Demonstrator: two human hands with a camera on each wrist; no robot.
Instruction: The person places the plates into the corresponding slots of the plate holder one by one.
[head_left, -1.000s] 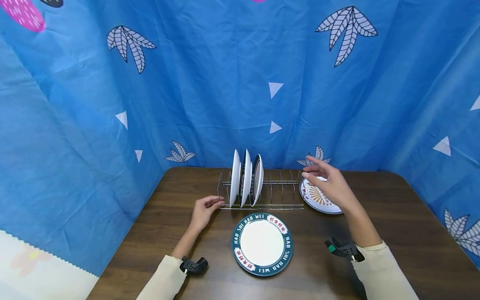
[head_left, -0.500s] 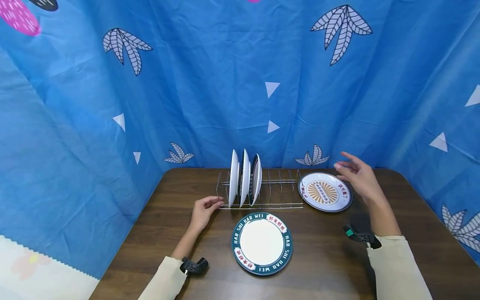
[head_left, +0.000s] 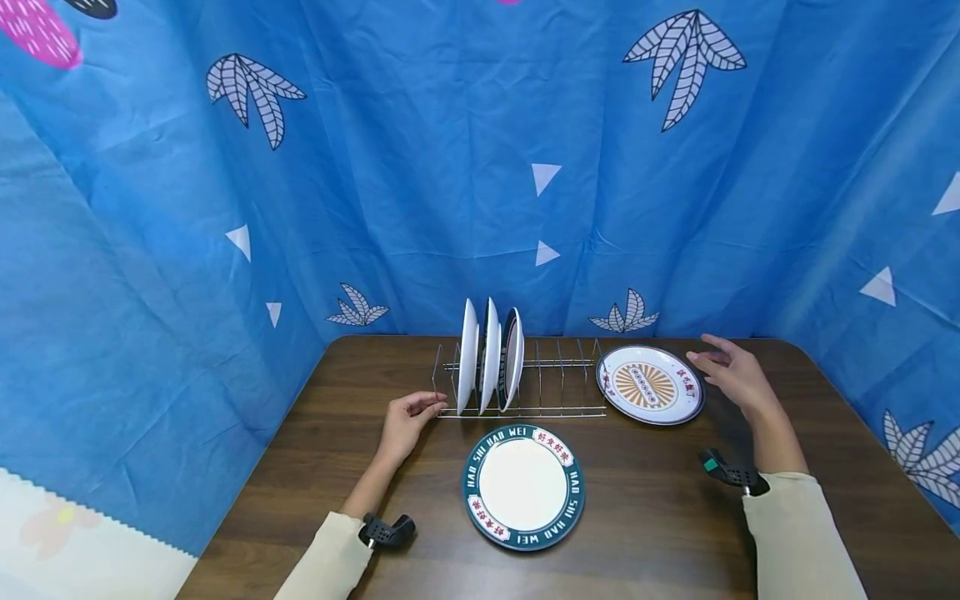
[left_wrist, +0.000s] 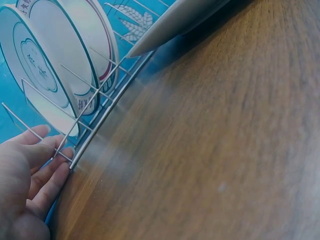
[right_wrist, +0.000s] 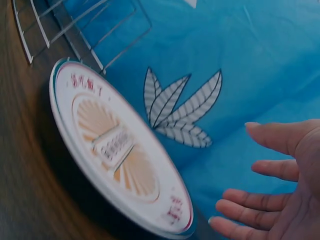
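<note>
At the left end of the wire dish rack (head_left: 558, 416), my left hand (head_left: 403, 427) grips the end wire, with fingers (left_wrist: 50, 185) and thumb around it in the left wrist view. Three plates stand upright in the rack's left part: a white one (head_left: 467, 362), one with a dark rim (head_left: 492, 358) and a black-patterned one (head_left: 514, 360). My right hand (head_left: 738, 379) hovers by the right edge of a white plate with an orange sunburst (head_left: 626, 404), fingers apart and holding nothing. That plate lies flat beside the rack's right end.
A green-rimmed plate (head_left: 525, 486) with lettering lies flat on the wooden table (head_left: 615, 517), in front of the rack. Behind the table hangs a blue patterned curtain (head_left: 420, 208). The rack's right-hand slots hold no plates.
My right hand has moved right, off from over the sunburst plate, then lowered to its right edge. The left hand has stayed at the rack's end.
</note>
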